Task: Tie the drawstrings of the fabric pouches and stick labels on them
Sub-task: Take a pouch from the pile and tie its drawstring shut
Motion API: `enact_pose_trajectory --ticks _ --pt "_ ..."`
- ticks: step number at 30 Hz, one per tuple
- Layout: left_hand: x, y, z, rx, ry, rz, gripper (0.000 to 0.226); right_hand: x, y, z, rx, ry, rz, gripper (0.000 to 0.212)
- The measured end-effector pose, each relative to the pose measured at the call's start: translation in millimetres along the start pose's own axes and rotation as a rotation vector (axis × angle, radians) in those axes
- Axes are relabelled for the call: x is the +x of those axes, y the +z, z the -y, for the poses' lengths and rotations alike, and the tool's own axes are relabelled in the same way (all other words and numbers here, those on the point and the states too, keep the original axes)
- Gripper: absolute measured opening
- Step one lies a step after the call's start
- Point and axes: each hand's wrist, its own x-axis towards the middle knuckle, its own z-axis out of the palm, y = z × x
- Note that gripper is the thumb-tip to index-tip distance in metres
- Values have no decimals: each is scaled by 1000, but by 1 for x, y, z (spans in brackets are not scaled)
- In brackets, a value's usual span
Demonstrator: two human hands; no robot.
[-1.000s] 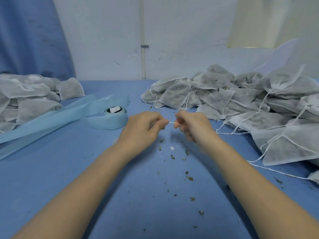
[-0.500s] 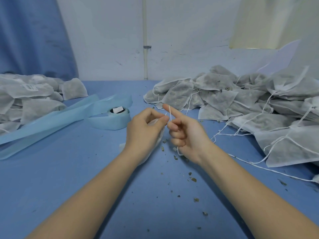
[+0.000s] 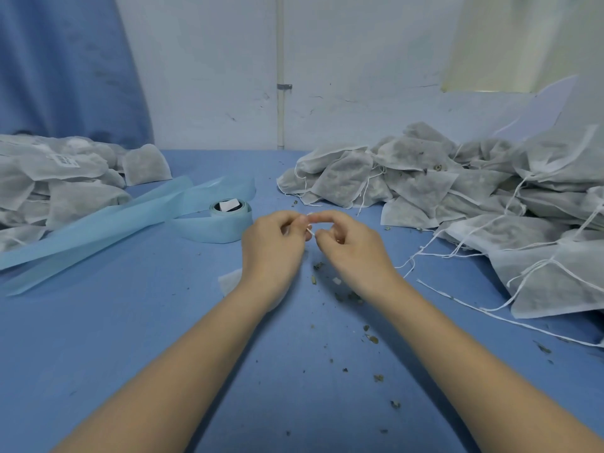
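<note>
A white fabric pouch (image 3: 230,281) lies on the blue table, mostly hidden beneath my left hand (image 3: 273,248). Its thin white drawstring (image 3: 310,231) runs between the fingertips of both hands. My left hand pinches the string with thumb and forefinger. My right hand (image 3: 351,248) pinches the string too, its forefinger arched over to touch the left fingertips. A roll of pale blue label tape (image 3: 217,222) stands just left of my hands, with its loose strip (image 3: 98,223) trailing off to the left.
A big heap of grey filled pouches (image 3: 457,197) with loose white strings covers the right side. A smaller pile of pouches (image 3: 58,184), one bearing a label, lies at the far left. Dried herb crumbs (image 3: 346,294) dot the table between my forearms.
My hands drew the string taut, then the right hand turned it upward around its finger. Now both hands are closed in together, fingertips meeting over the string.
</note>
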Motion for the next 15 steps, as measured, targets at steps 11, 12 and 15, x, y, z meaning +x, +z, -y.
enact_pose_trajectory --ticks 11,12,15 --pt "-1 -5 0 -417 -140 171 23 5 -12 -13 135 155 18 20" --pt "-2 -5 -1 -450 -134 207 22 6 -14 -12 151 152 10 20" --pt "-1 -10 -1 -211 6 240 20 7 -19 -10 295 224 14 22"
